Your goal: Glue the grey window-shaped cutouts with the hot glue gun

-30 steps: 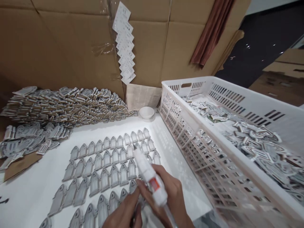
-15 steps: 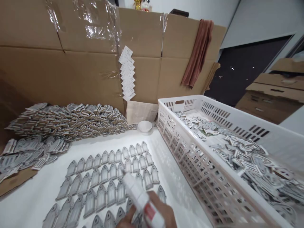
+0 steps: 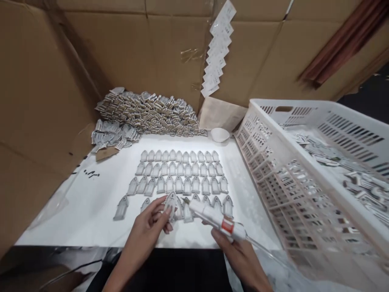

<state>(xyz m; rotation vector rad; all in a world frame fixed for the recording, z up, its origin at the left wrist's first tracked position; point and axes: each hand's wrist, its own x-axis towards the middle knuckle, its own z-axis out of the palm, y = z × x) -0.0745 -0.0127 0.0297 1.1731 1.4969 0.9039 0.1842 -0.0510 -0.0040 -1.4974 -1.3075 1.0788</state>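
Note:
In my left hand [image 3: 153,219] is a small grey arched piece [image 3: 170,205], shaped like a pointed window with a hole at its top, pinched between thumb and fingers above the front row. My right hand [image 3: 232,243] grips a white tube-shaped tool [image 3: 212,215] with a red label, a dark narrow tip and a pale cord trailing from its rear. That tip points left, close to the held piece; whether it touches anything is unclear. Matching arched pieces [image 3: 169,184] lie in rows on the white tabletop [image 3: 106,194], and the hands partly cover the front row.
Piled pieces [image 3: 148,113] stand against the cardboard wall [image 3: 121,52], with a looser heap [image 3: 112,134] at their left. A white bowl [image 3: 220,135] sits at the back. To the right, a white plastic crate [image 3: 264,162] holds many more pieces.
My view has tilted down and turned left, so the whole set of rows and both forearms show. The left hand now plainly holds an arched piece; the tool stays in the right hand.

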